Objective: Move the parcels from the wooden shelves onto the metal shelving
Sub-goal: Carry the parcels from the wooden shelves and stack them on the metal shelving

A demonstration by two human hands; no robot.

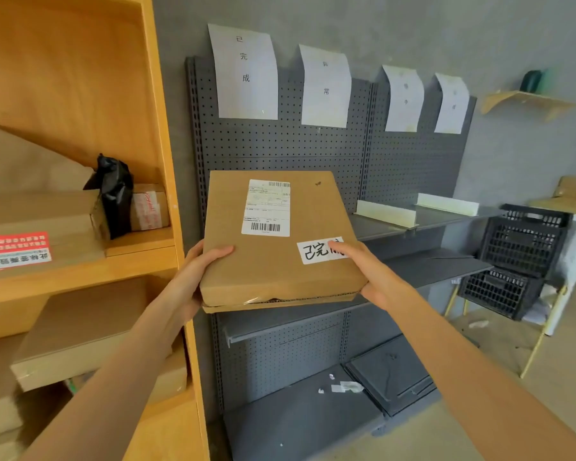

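Observation:
A flat brown cardboard parcel (276,261) with a white shipping label and a handwritten sticker is held in front of the grey metal shelving (280,148). My left hand (197,271) grips its near left corner, thumb on top. My right hand (369,277) grips the near right corner, with the thumb lying over the sticker. The parcel hovers level with the upper left metal shelf, its far edge toward the pegboard. On the left stand the wooden shelves (167,161), holding several more cardboard parcels (80,331) and a black bag (115,194).
Paper signs (245,71) hang along the pegboard top. White dividers (384,212) sit on the right-hand metal shelves. Loose dark shelf panels (389,374) lie on the bottom shelf. Black plastic crates (519,261) are stacked at right beside a table.

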